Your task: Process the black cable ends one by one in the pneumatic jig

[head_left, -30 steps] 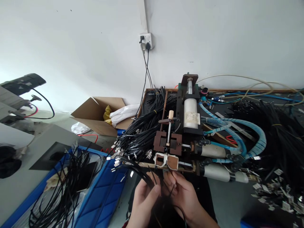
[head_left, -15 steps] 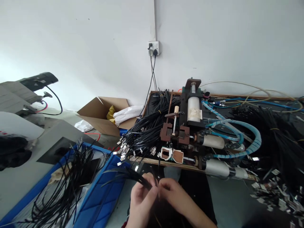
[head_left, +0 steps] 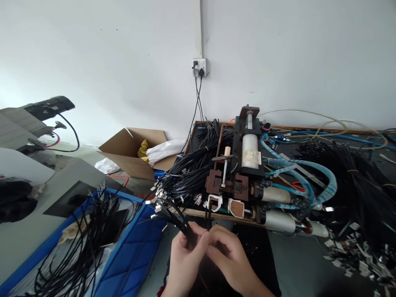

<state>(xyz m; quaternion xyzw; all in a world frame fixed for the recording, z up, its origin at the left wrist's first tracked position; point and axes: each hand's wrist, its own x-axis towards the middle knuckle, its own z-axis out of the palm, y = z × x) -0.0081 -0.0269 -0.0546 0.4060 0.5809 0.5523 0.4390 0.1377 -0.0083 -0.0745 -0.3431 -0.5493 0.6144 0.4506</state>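
My left hand [head_left: 187, 260] is closed around a bunch of thin black cables [head_left: 173, 219] whose loose ends fan out to the upper left. Beside it, fingertips almost touching, my right hand [head_left: 227, 253] is closed in a pinch at a black cable [head_left: 209, 216] that sticks up from between the hands. That cable's upper end reaches the left pad of a small clamp [head_left: 236, 207] with pale-edged brown pads, which stand apart. What lies inside the right fingertips is mostly hidden. Behind the clamp rises a bench fixture with a white cylinder [head_left: 250, 150] and brown metal jaws [head_left: 213, 181].
Black cables with metal tips [head_left: 185, 177] are heaped left of the fixture, and another heap [head_left: 355, 185] lies right. A blue crate [head_left: 130, 247] with more cables stands at my left, a cardboard box [head_left: 123, 161] behind it. Blue-wrapped hoses [head_left: 328, 177] loop beside the fixture.
Both hands have moved slightly up toward the bench, and the upright cable now reaches the clamp. The gap between the clamp's pale-edged pads has widened. The view has shifted a little.
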